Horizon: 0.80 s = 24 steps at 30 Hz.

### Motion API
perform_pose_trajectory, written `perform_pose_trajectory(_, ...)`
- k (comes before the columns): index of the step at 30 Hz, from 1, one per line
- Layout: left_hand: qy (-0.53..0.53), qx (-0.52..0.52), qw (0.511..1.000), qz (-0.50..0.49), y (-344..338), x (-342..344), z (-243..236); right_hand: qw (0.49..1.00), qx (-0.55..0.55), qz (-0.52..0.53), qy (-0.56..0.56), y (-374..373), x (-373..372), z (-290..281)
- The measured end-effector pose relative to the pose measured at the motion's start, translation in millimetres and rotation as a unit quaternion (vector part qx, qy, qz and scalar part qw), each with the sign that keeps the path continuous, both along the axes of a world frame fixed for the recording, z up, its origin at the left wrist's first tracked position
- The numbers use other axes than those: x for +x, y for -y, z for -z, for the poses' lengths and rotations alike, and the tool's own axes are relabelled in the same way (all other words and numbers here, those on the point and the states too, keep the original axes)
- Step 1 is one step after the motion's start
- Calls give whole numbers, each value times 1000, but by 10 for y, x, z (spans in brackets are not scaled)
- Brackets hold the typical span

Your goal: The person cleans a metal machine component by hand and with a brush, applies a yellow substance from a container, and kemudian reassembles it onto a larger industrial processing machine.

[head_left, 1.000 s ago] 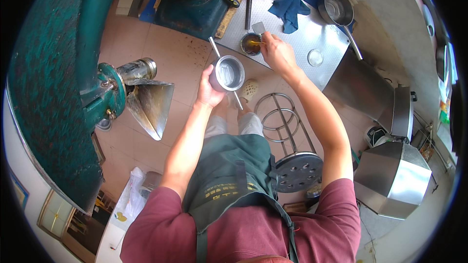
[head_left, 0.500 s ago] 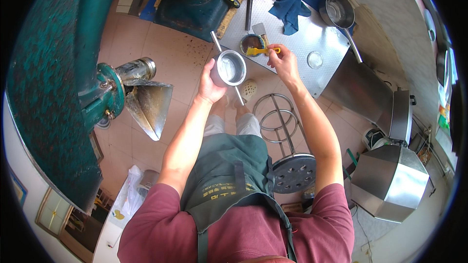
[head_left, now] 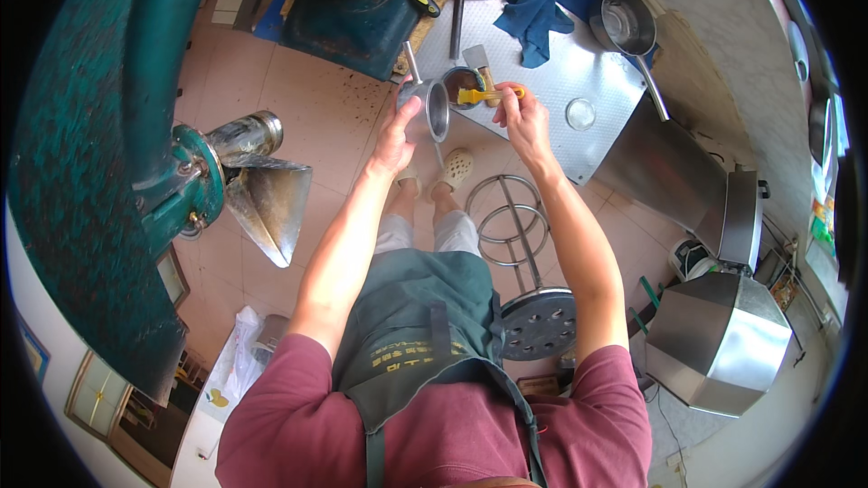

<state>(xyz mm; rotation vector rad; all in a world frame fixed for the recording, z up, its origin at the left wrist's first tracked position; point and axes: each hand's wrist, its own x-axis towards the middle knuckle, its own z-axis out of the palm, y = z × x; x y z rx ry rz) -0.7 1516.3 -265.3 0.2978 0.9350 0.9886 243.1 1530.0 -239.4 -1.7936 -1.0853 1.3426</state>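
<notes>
My left hand [head_left: 392, 140] grips a round metal cup [head_left: 438, 111] by its side; a straight rod sticks out at each end. The cup is tilted, its open mouth facing right. Between the fingers of my right hand [head_left: 526, 126] is the handle of a yellow brush [head_left: 473, 96]. The brush head is over a small round bowl [head_left: 460, 78] of brown contents, close to the cup's rim. A scraper [head_left: 476, 58] with a wooden handle lies beside the bowl, partly behind the brush.
On the metal tabletop [head_left: 551, 104] are a blue cloth [head_left: 535, 18], a small round clear dish [head_left: 580, 114] and a saucepan [head_left: 627, 25]. A green machine with a metal spout [head_left: 268, 208] stands left. A round stool [head_left: 538, 323] stands by my right side.
My left hand has turned the cup, so its mouth now faces right toward the brush. My right hand has shifted slightly, and the brush head stays over the bowl.
</notes>
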Motion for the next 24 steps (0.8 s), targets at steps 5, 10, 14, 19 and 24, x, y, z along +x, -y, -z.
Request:
perform_pose_trajectory(5,-5,0,1000,-8,-53,100,-13,999,39,-15,-8,98,-23,-433)
perform_pose_trajectory(10,-8,53,998,23,-95,149,-127,970,147,-148,122,101,-223,-624)
perform_pose_trajectory(14,-29,97,993,63,-134,125,-282,990,10,-137,24,72,-209,-936)
perform_pose_trajectory(19,17,142,985,102,-217,172,-545,973,56,-205,86,56,-164,-1156)
perform_pose_trajectory(24,107,117,983,94,-180,253,-904,966,94,-214,107,40,-69,-1661)
